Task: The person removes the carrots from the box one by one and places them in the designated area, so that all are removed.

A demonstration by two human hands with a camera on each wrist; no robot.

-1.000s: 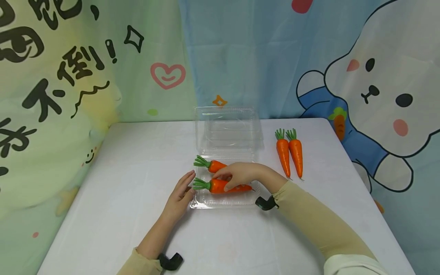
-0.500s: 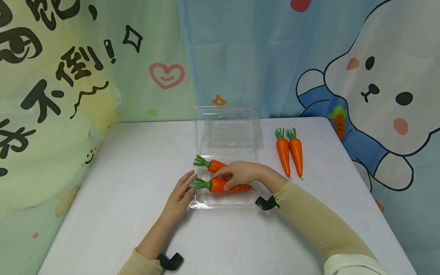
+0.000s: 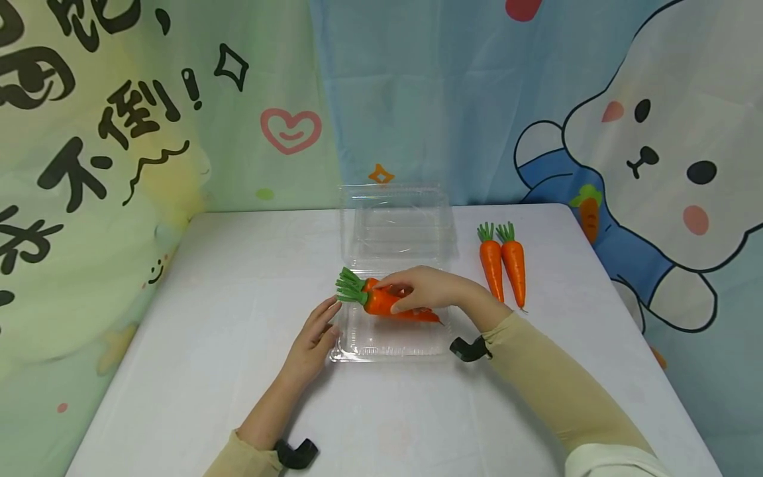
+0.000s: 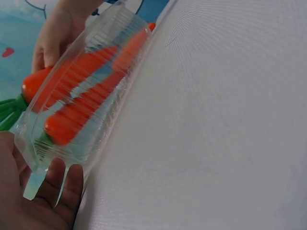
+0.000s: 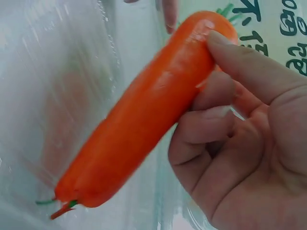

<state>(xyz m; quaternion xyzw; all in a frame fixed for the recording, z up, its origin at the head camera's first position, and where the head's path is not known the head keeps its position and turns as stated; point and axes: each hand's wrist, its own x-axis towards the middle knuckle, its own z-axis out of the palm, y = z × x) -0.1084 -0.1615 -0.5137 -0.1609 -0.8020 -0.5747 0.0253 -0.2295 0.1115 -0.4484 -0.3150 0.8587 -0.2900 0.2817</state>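
Observation:
Above the base of a clear plastic clamshell box (image 3: 390, 344), my right hand (image 3: 426, 291) pinches an orange toy carrot (image 3: 380, 303) between thumb and fingers. Its green top points left. A second carrot (image 3: 370, 283) lies just behind it, mostly covered by the held carrot and the hand. The right wrist view shows the held carrot (image 5: 148, 110) up close, with my thumb on its thick end. My left hand (image 3: 312, 338) is at the box's left side, fingers extended. In the left wrist view its fingertips (image 4: 56, 167) touch the clear wall.
The box's lid (image 3: 396, 225) stands opened back toward the curtain. Two more carrots (image 3: 491, 268) lie side by side on the white table (image 3: 238, 318), right of the box. A printed cloth curtain (image 3: 393, 99) hangs behind the table.
My right hand has moved the front carrot up and back, toward the rear carrot, which it now partly covers. The left hand has stayed at the box's side.

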